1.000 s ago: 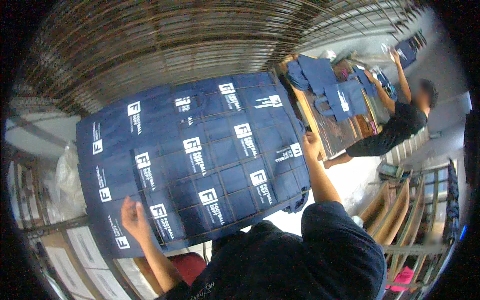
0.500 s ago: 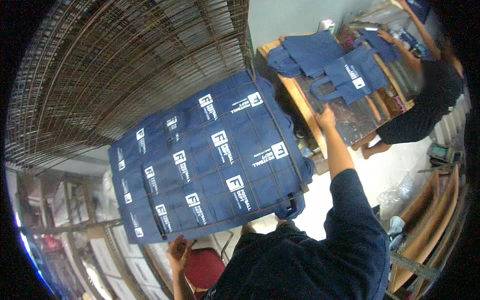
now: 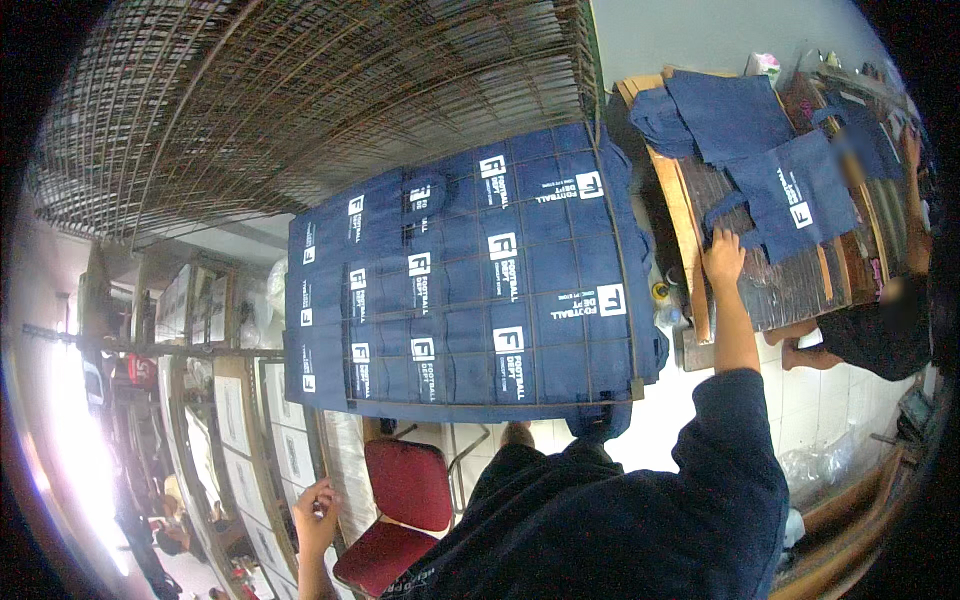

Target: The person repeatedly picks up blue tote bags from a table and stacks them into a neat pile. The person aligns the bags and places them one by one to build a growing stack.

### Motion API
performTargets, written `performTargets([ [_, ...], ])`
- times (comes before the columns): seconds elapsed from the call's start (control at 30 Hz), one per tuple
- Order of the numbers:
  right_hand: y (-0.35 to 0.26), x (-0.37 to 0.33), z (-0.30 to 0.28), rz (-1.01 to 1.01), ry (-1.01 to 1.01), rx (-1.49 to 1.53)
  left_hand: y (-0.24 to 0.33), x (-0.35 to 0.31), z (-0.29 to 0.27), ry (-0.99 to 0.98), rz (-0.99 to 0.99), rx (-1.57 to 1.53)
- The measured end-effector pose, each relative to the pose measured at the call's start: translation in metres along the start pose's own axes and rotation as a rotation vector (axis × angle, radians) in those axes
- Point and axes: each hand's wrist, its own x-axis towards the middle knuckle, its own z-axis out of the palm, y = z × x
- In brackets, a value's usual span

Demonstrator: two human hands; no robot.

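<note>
My right hand (image 3: 725, 257) reaches to the near edge of the wooden table. Its fingers are closed on the handle of a navy tote bag (image 3: 822, 190) with a white print, lying flat there. More navy cloth (image 3: 730, 110) is piled beside that bag, toward the back. Low on the left, my left hand (image 3: 317, 507) hangs in the air beside a red chair, fingers loosely bent and apart, holding nothing. In front of me, a wire rack (image 3: 636, 388) carries rows of overlapping navy bags (image 3: 460, 270) with white prints.
Stacked wire racks (image 3: 330, 100) rise at the far left. The red chair (image 3: 408, 485) stands near my left side. Another person (image 3: 880, 335) is at the table's far right. Shelving (image 3: 235, 415) stands at left, brown boards (image 3: 860, 540) at lower right.
My view has swung to the right and the scene has shifted. My right hand has gone from the table edge to the bag's handle. My left hand has moved away from the rack.
</note>
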Motion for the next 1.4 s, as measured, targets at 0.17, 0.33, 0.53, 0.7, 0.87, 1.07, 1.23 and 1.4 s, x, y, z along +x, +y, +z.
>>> performTargets([
  [0.17,0.010,-0.039,-0.014,-0.105,0.104,0.007,0.014,0.027,0.060,-0.011,0.251,-0.033],
  [0.33,0.023,-0.041,-0.073,-0.034,0.185,0.371,0.057,0.053,0.195,-0.368,0.380,-0.249],
  [0.53,0.032,-0.056,-0.250,-0.560,0.361,0.524,0.184,0.068,0.292,-1.100,0.259,-0.798],
  [0.7,-0.009,-0.175,-0.421,-0.733,0.034,0.721,0.247,0.086,0.300,-1.448,-0.160,-1.128],
  [0.87,-0.015,-0.241,-0.490,-1.240,0.146,0.748,0.262,0.098,0.313,-1.620,-0.485,-1.525],
  [1.07,-0.024,-0.289,-0.531,-1.119,0.384,0.441,0.247,0.111,0.282,-1.524,-0.342,-1.987],
  [1.23,-0.022,-0.289,-0.525,-0.921,0.266,0.385,0.192,0.122,0.231,-1.563,-0.192,-2.078],
  [1.4,-0.059,-0.272,-0.514,-0.865,0.099,0.476,0.110,0.140,0.211,-1.165,0.318,-1.668],
])
